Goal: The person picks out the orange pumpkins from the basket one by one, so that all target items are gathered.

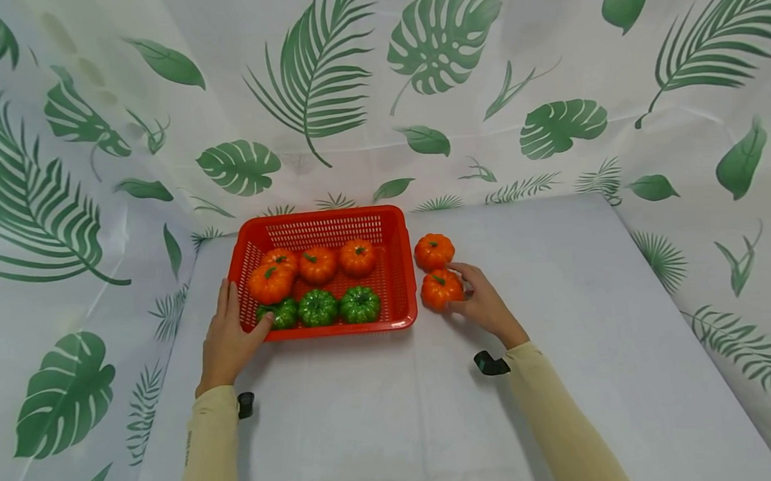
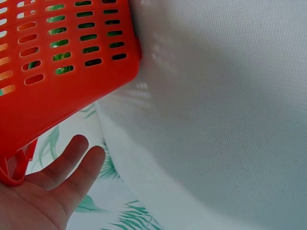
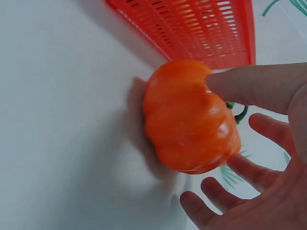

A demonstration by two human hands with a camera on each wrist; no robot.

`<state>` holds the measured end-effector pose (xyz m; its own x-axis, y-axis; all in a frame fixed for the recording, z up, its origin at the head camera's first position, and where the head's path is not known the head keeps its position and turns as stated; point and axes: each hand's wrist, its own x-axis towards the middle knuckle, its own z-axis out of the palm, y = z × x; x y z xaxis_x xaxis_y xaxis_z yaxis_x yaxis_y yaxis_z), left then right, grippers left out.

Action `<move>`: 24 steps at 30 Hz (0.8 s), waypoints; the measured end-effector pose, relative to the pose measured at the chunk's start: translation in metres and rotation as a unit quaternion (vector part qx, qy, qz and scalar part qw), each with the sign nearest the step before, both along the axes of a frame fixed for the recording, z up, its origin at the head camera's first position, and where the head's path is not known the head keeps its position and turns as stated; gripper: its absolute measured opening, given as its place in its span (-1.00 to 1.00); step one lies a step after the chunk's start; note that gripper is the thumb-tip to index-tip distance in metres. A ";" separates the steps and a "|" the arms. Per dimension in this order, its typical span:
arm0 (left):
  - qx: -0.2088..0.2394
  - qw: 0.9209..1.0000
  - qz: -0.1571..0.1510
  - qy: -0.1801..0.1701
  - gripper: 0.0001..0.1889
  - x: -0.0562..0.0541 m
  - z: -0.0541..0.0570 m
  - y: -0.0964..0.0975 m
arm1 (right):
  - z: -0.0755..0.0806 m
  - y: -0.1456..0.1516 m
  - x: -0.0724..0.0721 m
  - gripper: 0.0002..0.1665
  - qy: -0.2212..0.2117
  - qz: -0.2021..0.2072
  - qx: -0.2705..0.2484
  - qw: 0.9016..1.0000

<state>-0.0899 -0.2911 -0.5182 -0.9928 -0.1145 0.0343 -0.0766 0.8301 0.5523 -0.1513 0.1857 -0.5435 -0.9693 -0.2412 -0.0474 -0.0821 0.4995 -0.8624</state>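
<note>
A red plastic basket (image 1: 338, 330) holds several small orange pumpkins (image 1: 318, 265) and three green ones (image 1: 318, 308). My left hand (image 1: 227, 348) holds its near left corner, thumb over the rim and fingers along the outside. In the left wrist view two fingers (image 2: 79, 177) stretch out beside the red wall. To the right of the basket, an orange pumpkin (image 1: 441, 290) sits on the table, with my right hand (image 1: 488, 308) around its right side. The right wrist view shows the thumb overlapping this pumpkin (image 3: 187, 124) and the other fingers spread loosely by its stem side.
Another orange pumpkin (image 1: 434, 251) lies just behind the one at my right hand, close to the basket's right wall. A white cloth covers the table (image 1: 589, 318). Leaf-printed sheets (image 1: 354, 113) hang behind and at both sides. Each wrist carries a small black device (image 1: 491, 363).
</note>
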 end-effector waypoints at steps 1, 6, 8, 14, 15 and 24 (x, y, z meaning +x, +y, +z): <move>0.000 1.000 0.000 0.000 0.07 0.000 0.000 0.000 | 0.002 0.000 0.000 -0.09 -0.002 -0.004 -0.001 1.000; 0.002 1.000 0.003 -0.002 0.07 0.001 0.000 -0.001 | 0.012 -0.002 -0.002 -0.07 -0.006 -0.013 0.001 1.000; 0.003 1.000 0.004 -0.003 0.07 0.001 0.000 -0.001 | 0.015 -0.003 -0.003 -0.06 0.001 -0.010 0.003 1.000; 0.004 1.000 0.004 0.000 0.07 0.001 0.000 -0.001 | 0.026 -0.007 -0.009 -0.04 0.009 -0.008 0.014 1.000; 0.004 1.000 0.004 0.000 0.07 0.001 0.000 -0.001 | 0.027 -0.008 -0.010 -0.04 0.006 -0.008 0.015 1.000; 0.005 1.000 -0.001 0.001 0.07 0.001 -0.001 -0.001 | 0.045 -0.027 -0.018 -0.08 0.020 0.005 0.007 1.000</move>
